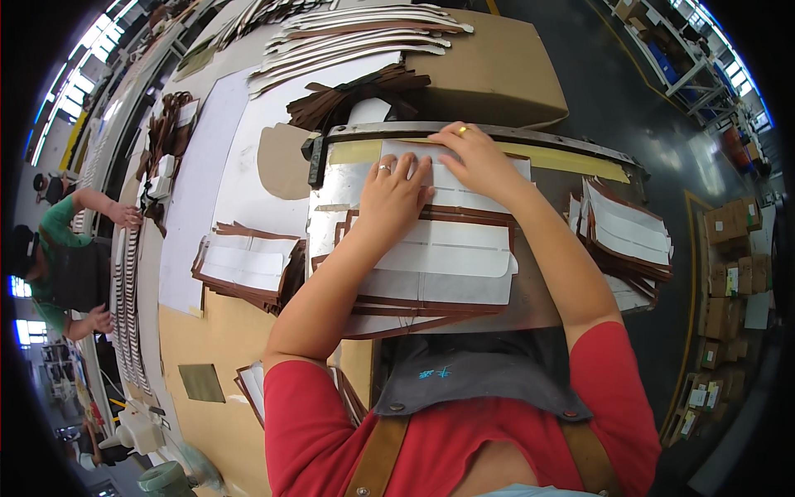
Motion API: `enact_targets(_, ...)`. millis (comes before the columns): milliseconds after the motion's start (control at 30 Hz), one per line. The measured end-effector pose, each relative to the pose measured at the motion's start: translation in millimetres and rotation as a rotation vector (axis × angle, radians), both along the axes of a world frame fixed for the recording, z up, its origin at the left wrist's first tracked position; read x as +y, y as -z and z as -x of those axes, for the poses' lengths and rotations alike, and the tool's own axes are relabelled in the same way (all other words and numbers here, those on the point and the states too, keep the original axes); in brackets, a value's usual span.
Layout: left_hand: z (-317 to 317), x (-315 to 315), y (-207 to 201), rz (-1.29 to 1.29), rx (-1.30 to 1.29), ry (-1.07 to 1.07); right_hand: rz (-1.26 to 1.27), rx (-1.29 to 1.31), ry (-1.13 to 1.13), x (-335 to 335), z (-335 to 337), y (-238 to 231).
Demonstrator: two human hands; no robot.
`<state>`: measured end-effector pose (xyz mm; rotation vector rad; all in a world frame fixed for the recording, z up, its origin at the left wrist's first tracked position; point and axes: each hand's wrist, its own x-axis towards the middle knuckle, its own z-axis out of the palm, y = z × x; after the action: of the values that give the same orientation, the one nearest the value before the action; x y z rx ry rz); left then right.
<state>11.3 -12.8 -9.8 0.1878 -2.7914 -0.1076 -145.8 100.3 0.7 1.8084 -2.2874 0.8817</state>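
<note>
Here, the white panel (460,195) lies under both hands, its long axis running side to side along the metal bar (571,145).
The left hand (389,197) presses flat, fingers slightly apart; the right hand (482,166) is nearer the bar, fingers bent at the panel's far edge, whether pinching I cannot tell. A brown-edged stack (443,258) sits nearer the body.

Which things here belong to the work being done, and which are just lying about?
Apparently in use:
white panel under the left hand and right hand
metal board beneath it
brown-edged white panels nearer the body

Apparently just lying about:
cardboard box
tan rounded card
olive square
</note>
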Motion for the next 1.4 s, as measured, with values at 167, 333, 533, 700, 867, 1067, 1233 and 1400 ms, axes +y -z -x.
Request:
enact_targets(167, 3.2, -7.5, -2.5, -0.115, -0.015, -0.098, 0.004, -0.018, -0.114, -34.9, -2.1, 14.3)
enact_targets(333, 10.5, -13.7, -3.8, 0.017, -0.090, -0.235, -0.039, 0.278, -0.032, -24.0, -6.2, 14.3)
enact_targets(533, 9.0, -13.0, 2.5, 0.112, -0.060, -0.271, -0.172, 0.323, 0.177, 46.3, 10.5, -2.1)
enact_targets(700, 10.1, -13.0, 1.2, 0.094, -0.048, -0.272, -0.121, 0.422, 0.359, 85.4, 17.9, -2.7)
enact_targets(867, 5.0, -19.6, 4.4, 0.045, 0.053, -0.254, -0.328, 0.137, 0.663, 102.5, -4.6, -8.0)
enact_targets(1067, -10.4, 5.8, -78.6, -0.548, -0.663, 0.183, -0.014, -0.047, 0.649, 105.5, -11.5, -6.7)
enact_targets(1233, -39.3, 34.1, -69.2, -0.177, -0.503, 0.299, 0.468, -0.138, 0.621, 171.0, -6.4, -83.5)
enact_targets(1400, -27.5, 37.2, -46.5, -0.086, -0.386, 0.333, 0.546, -0.178, 0.719, 336.1, 57.3, -98.6)
